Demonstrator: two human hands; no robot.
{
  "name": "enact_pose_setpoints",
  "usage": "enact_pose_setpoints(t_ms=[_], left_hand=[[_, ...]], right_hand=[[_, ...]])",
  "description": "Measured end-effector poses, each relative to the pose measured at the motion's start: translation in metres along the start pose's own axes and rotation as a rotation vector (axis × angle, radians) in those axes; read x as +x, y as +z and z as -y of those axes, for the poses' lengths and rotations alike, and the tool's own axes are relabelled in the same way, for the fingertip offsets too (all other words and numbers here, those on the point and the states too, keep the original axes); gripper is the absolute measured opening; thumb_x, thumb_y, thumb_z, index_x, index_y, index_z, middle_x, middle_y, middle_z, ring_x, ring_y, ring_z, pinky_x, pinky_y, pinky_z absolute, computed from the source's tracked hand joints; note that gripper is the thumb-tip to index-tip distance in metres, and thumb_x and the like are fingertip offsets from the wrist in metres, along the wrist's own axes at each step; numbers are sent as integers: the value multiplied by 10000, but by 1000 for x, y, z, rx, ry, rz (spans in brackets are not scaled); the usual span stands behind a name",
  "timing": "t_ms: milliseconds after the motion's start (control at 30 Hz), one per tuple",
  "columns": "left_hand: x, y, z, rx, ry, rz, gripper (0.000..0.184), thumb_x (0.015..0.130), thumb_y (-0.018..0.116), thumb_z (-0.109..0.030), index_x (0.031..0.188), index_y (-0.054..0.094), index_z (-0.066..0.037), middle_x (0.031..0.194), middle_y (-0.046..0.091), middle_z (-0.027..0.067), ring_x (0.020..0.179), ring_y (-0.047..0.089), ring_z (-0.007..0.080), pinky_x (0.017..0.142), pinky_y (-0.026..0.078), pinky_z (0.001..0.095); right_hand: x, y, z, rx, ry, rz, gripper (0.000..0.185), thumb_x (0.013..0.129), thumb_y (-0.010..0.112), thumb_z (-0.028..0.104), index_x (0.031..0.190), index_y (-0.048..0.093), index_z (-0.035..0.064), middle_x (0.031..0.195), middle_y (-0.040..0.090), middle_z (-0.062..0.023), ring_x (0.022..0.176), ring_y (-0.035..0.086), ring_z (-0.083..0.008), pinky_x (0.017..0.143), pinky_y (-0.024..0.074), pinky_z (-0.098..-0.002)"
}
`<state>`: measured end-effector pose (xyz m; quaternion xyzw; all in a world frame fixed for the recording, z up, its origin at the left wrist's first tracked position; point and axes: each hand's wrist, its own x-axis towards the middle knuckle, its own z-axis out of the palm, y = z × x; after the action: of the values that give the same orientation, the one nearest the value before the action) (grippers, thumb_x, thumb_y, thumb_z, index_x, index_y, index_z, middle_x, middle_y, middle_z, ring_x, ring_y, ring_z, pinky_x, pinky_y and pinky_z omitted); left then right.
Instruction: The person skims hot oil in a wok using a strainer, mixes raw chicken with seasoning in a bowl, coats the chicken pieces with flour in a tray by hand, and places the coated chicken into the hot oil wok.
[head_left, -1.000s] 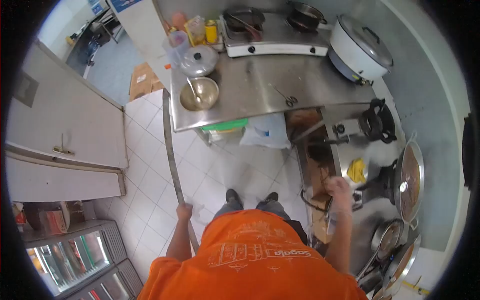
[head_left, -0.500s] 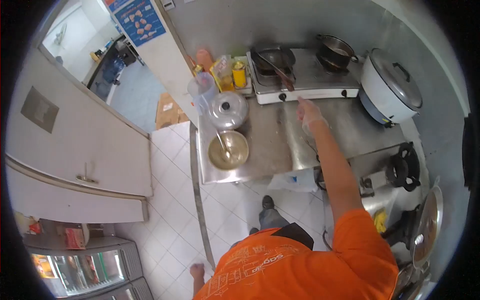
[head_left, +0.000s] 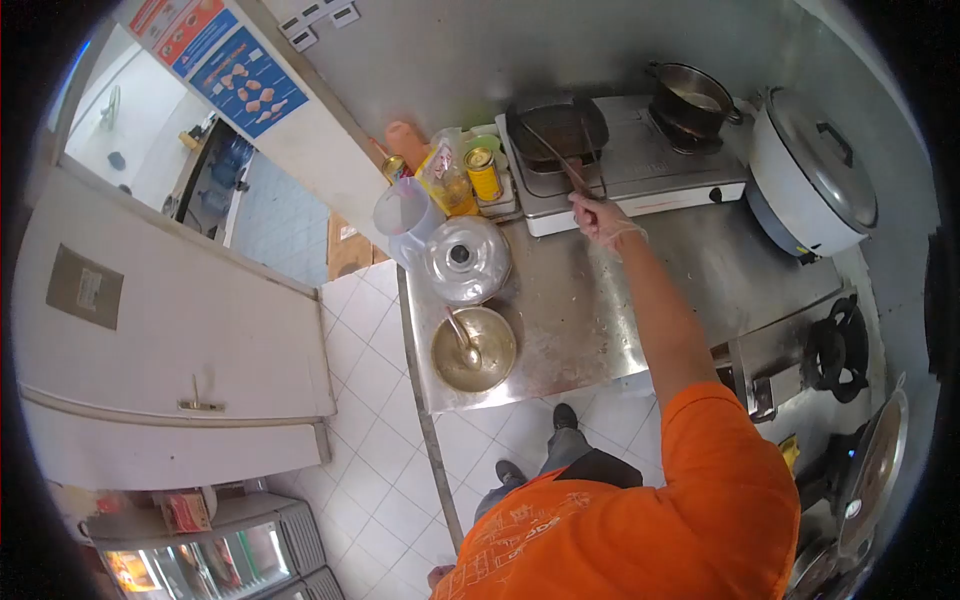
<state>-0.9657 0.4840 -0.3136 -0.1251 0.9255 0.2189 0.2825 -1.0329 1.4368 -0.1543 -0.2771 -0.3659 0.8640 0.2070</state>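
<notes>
My right hand [head_left: 600, 220], in a clear plastic glove, is at the front edge of the gas stove [head_left: 650, 180]. Its fingers are closed at the lower end of a long-handled cooking utensil [head_left: 572, 172] with a brown wooden handle. The utensil's far end rests in a dark frying pan [head_left: 555, 128] on the left burner; its head is hard to make out. The hand also covers the area of the left stove knob. Only a little of my left hand [head_left: 438, 576] shows, low beside the orange shirt, with its fingers mostly hidden.
A dark pot [head_left: 692, 98] stands on the right burner, beside a large white rice cooker [head_left: 810, 170]. Leftward on the steel counter [head_left: 560, 300] are a metal bowl [head_left: 490, 375] with a spoon, a lidded pot [head_left: 465, 262], a plastic jug [head_left: 408, 215] and a yellow can [head_left: 482, 175].
My right hand has moved up and left to the utensil's handle, and its fingers have closed. The view has shifted, and my left hand has dropped nearly out of sight beside the shirt.
</notes>
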Motion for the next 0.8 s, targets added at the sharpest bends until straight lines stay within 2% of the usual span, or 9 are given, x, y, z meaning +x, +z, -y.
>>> enact_pose_setpoints(t_ms=[167, 400, 433, 467, 500, 533, 567, 633, 800], left_hand=[[51, -7, 0, 82, 118, 72, 315, 850, 647, -285, 769, 693, 15, 698, 666, 174, 658, 629, 291, 622, 494, 431], [175, -30, 8, 376, 501, 235, 418, 895, 587, -371, 756, 659, 16, 730, 641, 226, 685, 614, 357, 659, 474, 484], [198, -28, 15, 446, 582, 247, 432, 902, 578, -383, 754, 654, 17, 734, 637, 233, 689, 612, 367, 664, 471, 492], [224, -25, 11, 720, 1049, 164, 395, 921, 575, -338, 755, 652, 12, 791, 661, 232, 754, 622, 363, 711, 464, 508], [238, -35, 16, 508, 636, 303, 369, 932, 574, -329, 782, 676, -8, 811, 682, 209, 751, 624, 364, 725, 468, 505], [255, -54, 2, 685, 1023, 351, 311, 906, 633, -271, 766, 665, 4, 769, 677, 183, 714, 611, 319, 698, 468, 475], [243, -63, -19, 290, 925, 412, 254, 872, 682, -206, 742, 647, 10, 730, 663, 147, 680, 589, 262, 668, 464, 429], [258, -67, -31, 162, 581, 370, 228, 842, 713, -169, 726, 631, 9, 709, 650, 121, 661, 572, 224, 652, 460, 399], [223, -80, -79, 399, 622, 443, 168, 863, 725, -153, 833, 683, 7, 779, 686, 60, 755, 604, 154, 700, 479, 329]], right_hand=[[-92, 8, -43, 125, 28, -57, 155, 965, 677, 215, 994, 606, 81, 740, 532, 41, 573, 456, -43, 448, 318, -196], [-336, 42, -146, 136, -47, -106, 253, 987, 611, 144, 1218, 577, 47, 721, 480, 38, 558, 428, -67, 468, 318, -214], [-368, 47, -166, 131, -68, -143, 266, 987, 608, 146, 1229, 565, 44, 718, 476, 37, 557, 425, -67, 467, 315, -212], [-402, 57, -184, 126, -69, -179, 280, 986, 605, 148, 1240, 554, 41, 715, 471, 35, 555, 421, -66, 467, 312, -210], [-441, 68, -210, 135, -47, -213, 294, 986, 601, 150, 1250, 542, 37, 711, 467, 33, 554, 418, -65, 466, 308, -208], [-473, 74, -235, 95, -29, -275, 356, 978, 607, 177, 1286, 504, 30, 690, 448, 37, 535, 405, -62, 451, 299, -208], [-499, 73, -255, 106, -5, -312, 370, 976, 611, 190, 1290, 499, 29, 682, 442, 39, 527, 401, -62, 445, 296, -207], [-558, 79, -302, 142, 45, -360, 398, 972, 618, 216, 1300, 490, 28, 667, 429, 42, 513, 394, -60, 432, 288, -205], [-659, 73, -414, 302, 24, -584, 441, 926, 694, 227, 1275, 510, 29, 655, 423, 43, 502, 393, -65, 417, 285, -205]])
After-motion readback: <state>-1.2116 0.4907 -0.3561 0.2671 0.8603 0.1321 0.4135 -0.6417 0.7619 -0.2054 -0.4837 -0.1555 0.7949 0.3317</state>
